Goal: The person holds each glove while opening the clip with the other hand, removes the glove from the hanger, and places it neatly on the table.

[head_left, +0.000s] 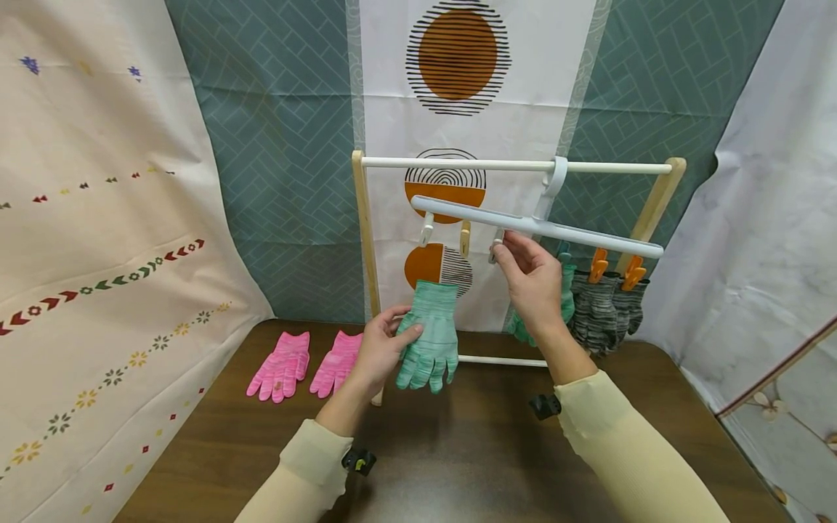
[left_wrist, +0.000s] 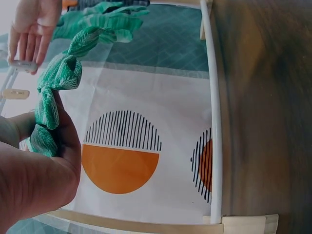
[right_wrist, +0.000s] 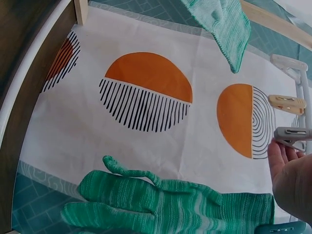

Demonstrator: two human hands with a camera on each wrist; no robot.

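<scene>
My left hand (head_left: pixel 382 347) pinches the side of a green knit glove (head_left: pixel 433 330), thumb in front, the glove's fingers hanging down and its cuff up. In the left wrist view the glove (left_wrist: pixel 59 73) appears edge-on and bunched. My right hand (head_left: pixel 535 283) is raised under the pale hanger (head_left: pixel 484 216), thumb and fingers pinching a grey clothespin (head_left: pixel 496 247) that hangs from it. The right wrist view shows the fingertips at the grey clothespin (right_wrist: pixel 292 134). A white clothespin (head_left: pixel 426 229) and a beige clothespin (head_left: pixel 465 238) hang further left along the hanger.
The hanger hooks over the white top bar (head_left: pixel 451 165) of a wooden-sided rack. Right of my right hand hang another green glove (right_wrist: pixel 185 207) and dark grey gloves (head_left: pixel 593 309) under orange clothespins (head_left: pixel 598 266). Two pink gloves (head_left: pixel 282 367) lie on the brown table (head_left: pixel 445 457), left.
</scene>
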